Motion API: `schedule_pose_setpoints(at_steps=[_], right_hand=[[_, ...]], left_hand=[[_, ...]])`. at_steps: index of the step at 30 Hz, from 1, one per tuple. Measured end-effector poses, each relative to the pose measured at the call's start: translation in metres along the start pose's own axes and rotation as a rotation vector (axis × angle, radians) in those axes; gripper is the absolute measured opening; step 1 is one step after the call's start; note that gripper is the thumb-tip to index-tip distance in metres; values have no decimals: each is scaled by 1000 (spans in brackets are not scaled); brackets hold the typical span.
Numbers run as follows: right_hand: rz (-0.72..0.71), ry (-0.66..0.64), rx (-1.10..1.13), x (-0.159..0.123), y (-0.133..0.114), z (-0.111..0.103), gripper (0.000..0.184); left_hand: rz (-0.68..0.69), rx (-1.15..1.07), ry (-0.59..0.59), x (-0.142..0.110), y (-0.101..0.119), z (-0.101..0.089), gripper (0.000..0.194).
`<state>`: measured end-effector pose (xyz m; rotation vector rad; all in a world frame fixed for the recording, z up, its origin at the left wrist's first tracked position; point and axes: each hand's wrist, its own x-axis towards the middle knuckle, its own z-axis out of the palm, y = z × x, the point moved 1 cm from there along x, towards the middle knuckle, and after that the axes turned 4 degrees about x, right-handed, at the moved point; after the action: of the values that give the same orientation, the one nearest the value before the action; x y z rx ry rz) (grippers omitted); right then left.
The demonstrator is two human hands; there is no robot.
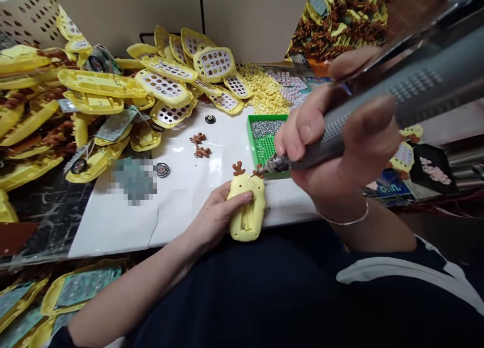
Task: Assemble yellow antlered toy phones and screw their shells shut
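Near the table's front edge, my left hand [217, 209] grips a yellow plastic toy shell [255, 212] with brown antlers, its back side up. The thumb lies across the shell by the open battery compartment. My right hand [325, 131] is wrapped around a grey electric screwdriver [340, 128]. The screwdriver's tip points at the upper part of the shell, close to the right antler; whether it touches a screw I cannot tell. Just behind the shell is a green tray [250, 131] of small metal screws, partly hidden by my right hand.
Yellow shell halves [94, 88] are piled at the left, perforated front shells [164, 85] at the back. Small yellow buttons [264, 91] lie heaped behind the tray. A brown antler piece [198, 145] and a round speaker [162, 170] rest on the white sheet [174, 207]. A white basket [32, 15] stands far left.
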<state>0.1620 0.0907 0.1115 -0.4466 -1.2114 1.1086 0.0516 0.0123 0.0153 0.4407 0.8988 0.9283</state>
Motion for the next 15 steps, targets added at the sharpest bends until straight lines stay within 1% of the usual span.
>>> schedule_pose_setpoints(at_steps=[3, 5, 7, 10, 12, 15], right_hand=[[99, -66, -7, -10, 1, 9, 48], [91, -96, 18, -13, 6, 10, 47], [97, -98, 37, -15, 11, 8, 43], [118, -103, 79, -17, 17, 4, 35], [129, -138, 120, -19, 22, 1, 32], [142, -226, 193, -22, 32, -2, 27]], left_hand=[[20, 22, 7, 0, 0, -1, 31], [21, 24, 8, 0, 0, -2, 35], [16, 23, 8, 0, 0, -2, 37], [7, 28, 6, -1, 0, -2, 35], [2, 27, 7, -1, 0, -2, 34], [-2, 21, 18, 0, 0, -3, 34]])
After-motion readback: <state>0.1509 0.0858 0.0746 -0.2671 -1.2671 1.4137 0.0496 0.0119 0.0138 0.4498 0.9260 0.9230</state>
